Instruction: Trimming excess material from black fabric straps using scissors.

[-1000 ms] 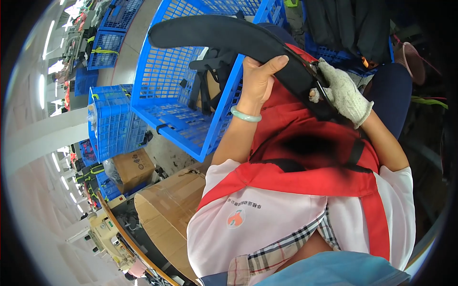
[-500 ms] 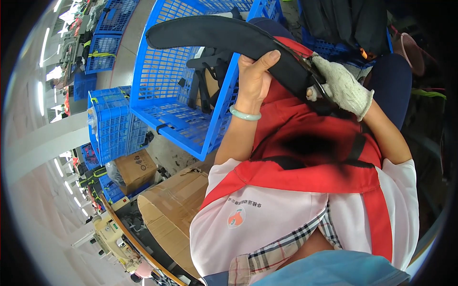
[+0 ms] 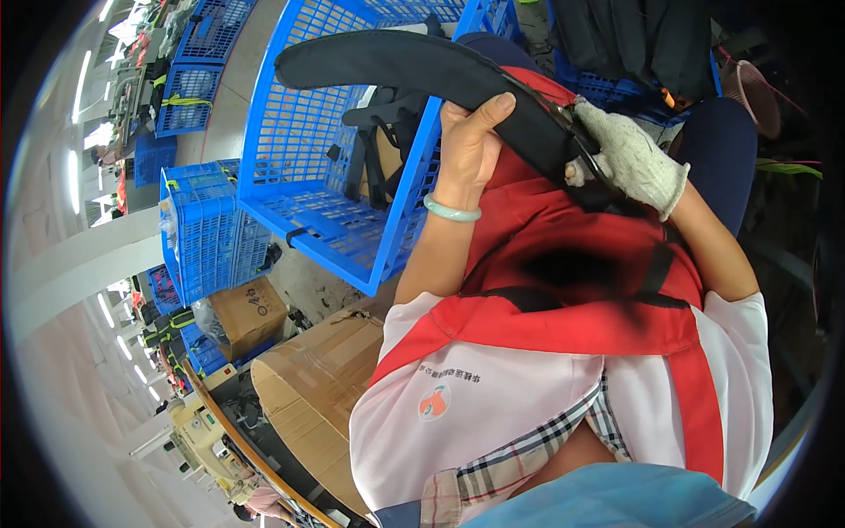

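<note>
A long curved black padded strap (image 3: 396, 66) arcs across the top of the head view, over a large blue plastic crate (image 3: 308, 176). My left hand (image 3: 471, 145), bare with a pale green bangle at the wrist, grips the strap from below with the thumb on top. My right hand (image 3: 629, 158), in a white knitted glove, pinches the strap's right end, where a thin metal tool or clip shows between the fingers. Both hands hover above my lap, which is covered by a red apron (image 3: 563, 290).
More black straps (image 3: 374, 141) lie inside the blue crate. A stack of smaller blue crates (image 3: 207, 233) stands to the left, with cardboard boxes (image 3: 326, 387) below them. Dark fabric pieces (image 3: 634, 40) pile up at the top right. A sewing machine (image 3: 202, 431) sits at the lower left.
The strap and both hands have shifted slightly to the right and upward; both grips are unchanged.
</note>
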`<state>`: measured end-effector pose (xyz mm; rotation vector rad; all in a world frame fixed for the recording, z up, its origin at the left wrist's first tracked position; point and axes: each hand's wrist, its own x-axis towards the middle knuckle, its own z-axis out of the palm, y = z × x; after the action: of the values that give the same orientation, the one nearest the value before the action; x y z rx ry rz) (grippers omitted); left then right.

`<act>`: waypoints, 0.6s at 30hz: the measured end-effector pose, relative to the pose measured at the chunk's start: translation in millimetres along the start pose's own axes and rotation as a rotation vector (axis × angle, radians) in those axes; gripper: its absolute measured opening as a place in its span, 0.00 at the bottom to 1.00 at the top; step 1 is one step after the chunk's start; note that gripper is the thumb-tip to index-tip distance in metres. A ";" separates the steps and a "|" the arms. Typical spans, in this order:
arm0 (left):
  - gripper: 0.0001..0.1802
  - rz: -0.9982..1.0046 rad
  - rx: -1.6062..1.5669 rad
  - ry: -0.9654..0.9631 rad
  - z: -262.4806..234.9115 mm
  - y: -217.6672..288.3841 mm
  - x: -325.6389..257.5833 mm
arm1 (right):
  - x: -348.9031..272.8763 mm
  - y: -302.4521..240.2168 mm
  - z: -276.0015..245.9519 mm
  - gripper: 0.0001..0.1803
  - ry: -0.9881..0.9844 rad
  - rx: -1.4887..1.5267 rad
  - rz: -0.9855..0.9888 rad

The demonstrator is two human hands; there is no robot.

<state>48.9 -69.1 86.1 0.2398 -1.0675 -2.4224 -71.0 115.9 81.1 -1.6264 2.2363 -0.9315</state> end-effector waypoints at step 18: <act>0.15 0.142 0.064 -0.053 4.3 18.0 13.0 | 9.5 -3.3 7.0 0.31 0.131 0.263 0.124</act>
<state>42.6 -83.1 102.7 0.1173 -1.1463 -2.2826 -68.2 104.1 79.5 -1.3326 2.1575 -1.2683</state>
